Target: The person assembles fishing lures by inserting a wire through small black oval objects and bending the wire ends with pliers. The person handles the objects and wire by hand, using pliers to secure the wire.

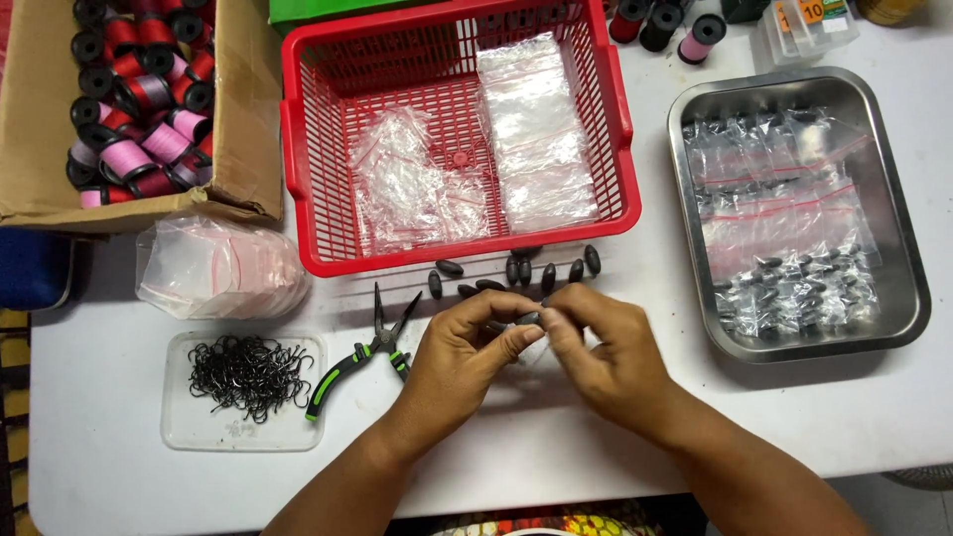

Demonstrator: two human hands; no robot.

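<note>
Sinker (pixel 528 319) pinched between both grips | left hand (pixel 467 342), right hand (pixel 606 347) clenched on it

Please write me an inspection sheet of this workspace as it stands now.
Surface: white table, crowded.
Job's things: dark oval sinkers loose; one small dark piece between both hands' fingertips.
Clutter: red plastic basket and steel tray with clear bags; cardboard box of thread spools; clear lid of black hooks; green-handled pliers.
Grippers: left hand, right hand pinching.
Cables: nothing seen.
Surroundings: nothing seen.
</note>
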